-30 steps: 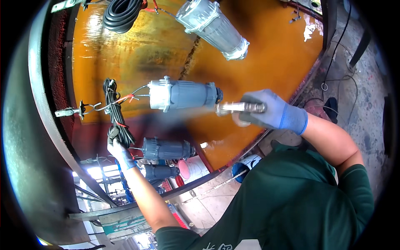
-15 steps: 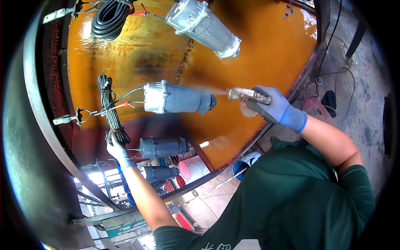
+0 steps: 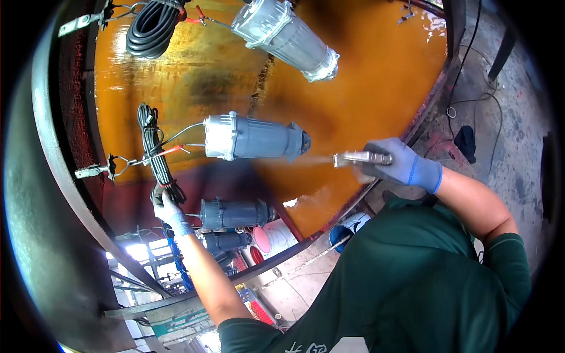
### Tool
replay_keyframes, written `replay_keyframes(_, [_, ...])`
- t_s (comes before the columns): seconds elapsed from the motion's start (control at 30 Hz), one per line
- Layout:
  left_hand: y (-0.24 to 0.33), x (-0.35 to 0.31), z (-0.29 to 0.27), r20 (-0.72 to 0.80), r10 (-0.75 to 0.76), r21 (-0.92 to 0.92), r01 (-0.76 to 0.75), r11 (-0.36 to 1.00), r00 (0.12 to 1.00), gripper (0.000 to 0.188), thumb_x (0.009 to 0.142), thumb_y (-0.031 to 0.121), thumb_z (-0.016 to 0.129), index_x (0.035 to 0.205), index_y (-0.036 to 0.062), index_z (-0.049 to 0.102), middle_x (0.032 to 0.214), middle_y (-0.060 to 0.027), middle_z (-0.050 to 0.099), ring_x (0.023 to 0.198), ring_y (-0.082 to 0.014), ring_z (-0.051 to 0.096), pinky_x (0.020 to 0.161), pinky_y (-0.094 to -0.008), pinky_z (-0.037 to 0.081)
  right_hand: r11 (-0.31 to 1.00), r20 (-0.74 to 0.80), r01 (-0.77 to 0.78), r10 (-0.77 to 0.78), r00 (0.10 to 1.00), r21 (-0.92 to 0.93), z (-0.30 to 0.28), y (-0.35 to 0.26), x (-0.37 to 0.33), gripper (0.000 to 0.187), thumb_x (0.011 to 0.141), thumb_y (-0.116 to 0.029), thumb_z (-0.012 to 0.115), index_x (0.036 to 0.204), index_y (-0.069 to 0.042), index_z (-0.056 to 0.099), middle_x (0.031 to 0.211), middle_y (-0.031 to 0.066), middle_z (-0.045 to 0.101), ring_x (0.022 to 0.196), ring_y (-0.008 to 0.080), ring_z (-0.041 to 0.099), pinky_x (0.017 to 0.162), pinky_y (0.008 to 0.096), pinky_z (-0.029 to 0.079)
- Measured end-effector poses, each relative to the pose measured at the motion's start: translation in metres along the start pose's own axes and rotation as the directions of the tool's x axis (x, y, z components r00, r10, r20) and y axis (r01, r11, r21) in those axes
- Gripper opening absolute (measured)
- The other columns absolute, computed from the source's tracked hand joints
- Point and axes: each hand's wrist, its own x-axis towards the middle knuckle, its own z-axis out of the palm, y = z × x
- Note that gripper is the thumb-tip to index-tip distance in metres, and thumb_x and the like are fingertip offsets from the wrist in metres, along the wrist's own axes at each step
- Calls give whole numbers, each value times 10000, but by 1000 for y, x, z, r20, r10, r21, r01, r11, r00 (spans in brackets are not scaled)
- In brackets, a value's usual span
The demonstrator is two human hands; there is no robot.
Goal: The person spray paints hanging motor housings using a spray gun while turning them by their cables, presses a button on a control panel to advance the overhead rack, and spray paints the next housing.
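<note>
My right hand (image 3: 395, 163), in a grey-blue knitted glove, is closed around a metal spray gun (image 3: 360, 158). A pale mist leaves its nozzle leftward, toward a hanging grey pump (image 3: 262, 139) with a brighter silvery left end. That pump hangs by a cable and a red-tipped wire hook (image 3: 168, 152). My gloved left hand (image 3: 168, 209) grips the lower end of a bundled black cable (image 3: 154, 147) beside the pump. Beyond the pump, a silvery coated pump (image 3: 285, 36) hangs with its own coiled black cable (image 3: 154, 28).
Behind the pumps stands an orange-yellow, wet-looking booth panel (image 3: 353, 94). Nearer hang two dark grey pumps (image 3: 232, 213). A pink-topped bucket (image 3: 272, 238) and a blue-lined bucket (image 3: 344, 231) sit below. Metal hangers (image 3: 93, 170) line the left rail. Loose cables cross the floor (image 3: 500, 135) at right.
My right hand and the spray gun have moved right and slightly nearer, and the gun has levelled. The mist now reaches the pump's near side. The hanging pump has turned slightly.
</note>
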Motion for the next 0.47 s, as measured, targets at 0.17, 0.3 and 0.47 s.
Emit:
replay_keyframes(0.17, [-7, 4, -1, -41, -27, 39, 29, 999, 999, 260, 1012, 2, 617, 1241, 0, 742, 1085, -94, 772, 890, -148, 713, 790, -293, 584, 973, -169, 63, -25, 985, 223, 3, -37, -5, 157, 920, -145, 790, 999, -40, 704, 841, 138, 729, 748, 244, 716, 707, 365, 552])
replay_keyframes(0.3, [-3, 4, 2, -2, -117, -14, 117, 993, 993, 264, 991, -17, 613, 1223, 1, 738, 1118, -99, 760, 940, -171, 714, 838, -317, 590, 934, 45, 165, -159, 986, -318, -6, -16, -2, 211, 894, -180, 811, 1036, -72, 699, 873, 173, 705, 827, 367, 717, 738, 433, 563])
replay_keyframes(0.47, [-9, -4, 10, 24, 269, 511, -243, 825, 963, 353, 977, 28, 655, 1328, 47, 689, 1458, -151, 557, 1326, -341, 561, 1174, -460, 422, 975, -122, 142, -164, 979, -173, -4, -22, -5, 291, 907, -265, 808, 1079, -59, 693, 926, 188, 722, 900, 389, 733, 802, 491, 573])
